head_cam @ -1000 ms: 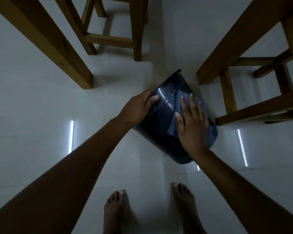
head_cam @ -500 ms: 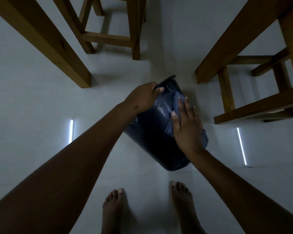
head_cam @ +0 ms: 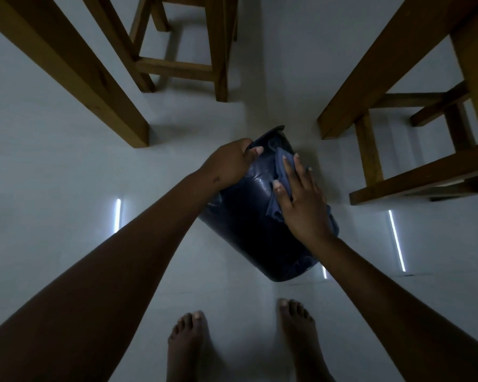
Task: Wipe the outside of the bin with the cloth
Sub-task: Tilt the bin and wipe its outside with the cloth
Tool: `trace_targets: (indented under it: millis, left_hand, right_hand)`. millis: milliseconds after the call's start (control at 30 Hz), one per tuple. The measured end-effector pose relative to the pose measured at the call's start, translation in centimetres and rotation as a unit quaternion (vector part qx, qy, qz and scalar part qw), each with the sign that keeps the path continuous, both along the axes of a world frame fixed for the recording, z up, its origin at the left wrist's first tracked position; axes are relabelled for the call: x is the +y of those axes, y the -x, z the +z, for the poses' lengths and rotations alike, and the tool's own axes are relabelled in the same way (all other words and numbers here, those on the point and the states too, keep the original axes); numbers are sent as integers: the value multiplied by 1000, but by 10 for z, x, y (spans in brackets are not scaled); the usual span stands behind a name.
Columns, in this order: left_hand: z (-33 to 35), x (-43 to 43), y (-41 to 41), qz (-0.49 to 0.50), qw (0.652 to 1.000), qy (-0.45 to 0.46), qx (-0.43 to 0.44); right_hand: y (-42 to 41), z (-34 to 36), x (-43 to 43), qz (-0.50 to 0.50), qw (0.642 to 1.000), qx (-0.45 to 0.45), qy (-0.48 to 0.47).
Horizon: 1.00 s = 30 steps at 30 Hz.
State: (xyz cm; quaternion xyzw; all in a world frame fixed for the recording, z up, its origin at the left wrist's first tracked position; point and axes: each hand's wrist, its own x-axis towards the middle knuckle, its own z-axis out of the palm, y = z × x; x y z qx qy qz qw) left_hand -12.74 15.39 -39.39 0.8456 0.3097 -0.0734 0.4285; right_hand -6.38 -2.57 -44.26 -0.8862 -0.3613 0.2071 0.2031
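Pressing cloth (head_cam: 280, 186) flat on bin (head_cam: 249, 230), right hand (head_cam: 301, 199) has slid up toward rim since 1 s ago; left hand (head_cam: 229, 164) grips rim, steadying. Bin tilted on floor (head_cam: 66, 175) between chair legs (head_cam: 367, 150). Judgement: upper side nearly wiped, rest remains.

Left grip (head_cam: 229, 164) curled closed, right grip (head_cam: 301, 201) flat with fingers (head_cam: 287, 172) spread, both arms outstretched.

wooden legs (head_cam: 353, 86) flanking bin (head_cam: 240, 232)
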Motion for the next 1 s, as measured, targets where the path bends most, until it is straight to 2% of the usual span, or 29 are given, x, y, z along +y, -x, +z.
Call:
trace_targets:
  millis: [100, 233, 333, 400, 533, 633, 833, 900, 1000]
  left_hand:
    - [-2, 0, -1, 2, 1000, -14, 9]
    - [-5, 1, -3, 10, 1000, -10, 16]
    - [1, 1, 1, -4, 1000, 6, -17]
    - [3, 3, 14, -18, 999, 15, -39]
    - [-7, 2, 42, -2, 999, 20, -33]
    - [-7, 0, 34, -8, 999, -10, -40]
    - [-4, 8, 25, -43, 998, -11, -37]
    - [-2, 6, 23, -36, 999, 5, -36]
    - [2, 0, 14, -28, 999, 12, -31]
  right_hand:
    - [11, 3, -4, -14, 1000, -14, 12]
    - [47, 0, -21, 81, 985, -146, 37]
    - [39, -1, -26, 115, 980, -161, 30]
    - [19, -1, -28, 104, 985, -137, 22]
    - [-19, -2, -24, -17, 999, 30, -21]
    - [-5, -2, -26, -29, 999, 4, -20]
    - [36, -5, -35, 78, 990, -117, 3]
    - [28, -6, -34, 77, 992, -102, -14]
    - [5, -6, -24, -8, 999, 11, -40]
